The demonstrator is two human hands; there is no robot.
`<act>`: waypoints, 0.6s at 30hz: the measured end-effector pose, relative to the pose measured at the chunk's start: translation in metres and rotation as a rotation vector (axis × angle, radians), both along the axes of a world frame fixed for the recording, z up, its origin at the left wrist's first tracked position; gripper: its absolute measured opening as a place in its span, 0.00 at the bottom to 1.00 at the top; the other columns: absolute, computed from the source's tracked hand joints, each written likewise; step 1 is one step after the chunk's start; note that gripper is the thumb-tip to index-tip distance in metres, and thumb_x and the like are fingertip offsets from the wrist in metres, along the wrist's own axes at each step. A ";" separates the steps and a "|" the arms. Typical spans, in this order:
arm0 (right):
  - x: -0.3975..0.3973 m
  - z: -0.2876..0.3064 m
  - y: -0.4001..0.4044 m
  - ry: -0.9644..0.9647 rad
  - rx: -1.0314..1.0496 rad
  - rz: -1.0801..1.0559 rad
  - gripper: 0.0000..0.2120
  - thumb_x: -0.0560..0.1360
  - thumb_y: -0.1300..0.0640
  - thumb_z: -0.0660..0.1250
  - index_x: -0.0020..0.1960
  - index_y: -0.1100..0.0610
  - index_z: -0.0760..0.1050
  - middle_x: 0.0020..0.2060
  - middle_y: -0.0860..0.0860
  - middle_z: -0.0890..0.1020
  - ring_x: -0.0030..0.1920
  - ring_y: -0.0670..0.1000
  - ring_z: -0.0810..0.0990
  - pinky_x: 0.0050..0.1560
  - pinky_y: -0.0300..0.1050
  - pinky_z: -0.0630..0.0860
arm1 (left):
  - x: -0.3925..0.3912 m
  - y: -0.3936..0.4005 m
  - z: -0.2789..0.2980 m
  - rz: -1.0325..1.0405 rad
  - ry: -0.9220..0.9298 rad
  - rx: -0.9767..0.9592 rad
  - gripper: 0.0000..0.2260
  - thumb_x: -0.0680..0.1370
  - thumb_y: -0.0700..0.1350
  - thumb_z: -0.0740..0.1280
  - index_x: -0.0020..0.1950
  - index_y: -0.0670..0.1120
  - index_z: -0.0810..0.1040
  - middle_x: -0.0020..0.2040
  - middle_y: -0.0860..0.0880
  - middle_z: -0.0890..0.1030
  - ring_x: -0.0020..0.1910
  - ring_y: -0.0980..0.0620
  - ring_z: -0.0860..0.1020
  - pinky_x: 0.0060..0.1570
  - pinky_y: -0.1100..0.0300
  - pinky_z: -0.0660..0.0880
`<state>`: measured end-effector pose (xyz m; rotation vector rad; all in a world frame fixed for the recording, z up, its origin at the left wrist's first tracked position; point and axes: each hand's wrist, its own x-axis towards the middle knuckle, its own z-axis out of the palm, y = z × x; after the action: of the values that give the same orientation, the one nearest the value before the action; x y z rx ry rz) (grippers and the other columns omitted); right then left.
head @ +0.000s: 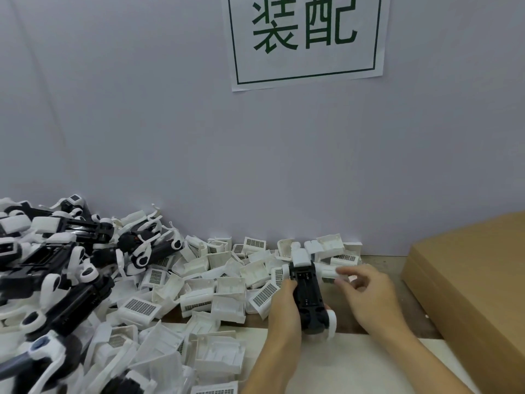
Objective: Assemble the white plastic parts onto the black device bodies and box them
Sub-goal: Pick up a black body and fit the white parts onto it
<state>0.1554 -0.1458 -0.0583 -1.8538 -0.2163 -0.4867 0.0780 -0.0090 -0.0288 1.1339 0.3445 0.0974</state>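
Body point(308, 291) sits upright in your left hand point(284, 305), gripped along its left side above the table point(355, 365); your right hand point(366, 291) pinches a white part point(331, 273) against its right side.

I see the black body point(308, 294) lying lengthwise, open side up, my left hand's fingers point(287, 291) curled along its left edge. A white part point(331, 273) sits at its far end, pinched by my right fingertips point(342, 273). Loose white parts point(216, 285) are heaped left of my fingers.
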 end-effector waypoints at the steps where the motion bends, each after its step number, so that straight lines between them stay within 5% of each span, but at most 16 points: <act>1: -0.001 0.003 -0.001 0.008 0.062 -0.024 0.12 0.73 0.64 0.75 0.47 0.47 0.80 0.43 0.48 0.82 0.38 0.49 0.79 0.36 0.33 0.75 | 0.001 0.000 0.000 0.001 0.005 0.004 0.17 0.82 0.50 0.58 0.49 0.39 0.80 0.40 0.38 0.82 0.31 0.44 0.80 0.30 0.60 0.75; 4: -0.001 0.007 -0.006 0.139 0.219 -0.065 0.09 0.78 0.61 0.70 0.54 0.51 0.75 0.44 0.53 0.83 0.33 0.49 0.80 0.35 0.47 0.79 | 0.002 0.001 -0.003 -0.008 0.020 0.026 0.16 0.82 0.50 0.58 0.47 0.40 0.79 0.41 0.37 0.82 0.33 0.44 0.80 0.34 0.57 0.75; 8: -0.005 0.015 -0.009 0.379 0.810 0.133 0.11 0.82 0.65 0.61 0.64 0.61 0.74 0.42 0.57 0.80 0.29 0.48 0.74 0.26 0.40 0.76 | 0.002 0.001 -0.004 -0.012 0.022 0.041 0.15 0.82 0.48 0.58 0.47 0.40 0.79 0.41 0.38 0.82 0.37 0.43 0.79 0.37 0.55 0.75; 11: -0.019 0.023 -0.011 0.460 0.961 0.301 0.10 0.82 0.66 0.60 0.61 0.66 0.76 0.35 0.55 0.81 0.27 0.46 0.74 0.23 0.36 0.74 | 0.002 -0.001 -0.004 0.006 0.016 0.045 0.15 0.83 0.48 0.59 0.45 0.41 0.80 0.37 0.42 0.83 0.35 0.44 0.80 0.37 0.55 0.76; 14: -0.037 0.025 0.001 0.479 0.845 0.340 0.09 0.83 0.64 0.59 0.55 0.66 0.77 0.28 0.53 0.78 0.24 0.46 0.72 0.21 0.39 0.72 | 0.000 -0.004 -0.001 0.013 -0.010 0.032 0.14 0.84 0.47 0.59 0.49 0.40 0.80 0.38 0.42 0.83 0.33 0.48 0.81 0.28 0.61 0.77; 18: -0.053 0.014 0.015 0.305 0.241 0.103 0.14 0.84 0.60 0.56 0.46 0.57 0.78 0.27 0.46 0.77 0.25 0.44 0.73 0.27 0.36 0.72 | -0.003 -0.008 -0.003 -0.042 -0.107 0.222 0.11 0.84 0.46 0.58 0.55 0.51 0.81 0.47 0.54 0.86 0.42 0.58 0.82 0.36 0.67 0.75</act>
<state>0.1025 -0.1305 -0.0439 -1.6458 -0.0444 -0.1469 0.0751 -0.0170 -0.0314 1.3488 0.2175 0.1615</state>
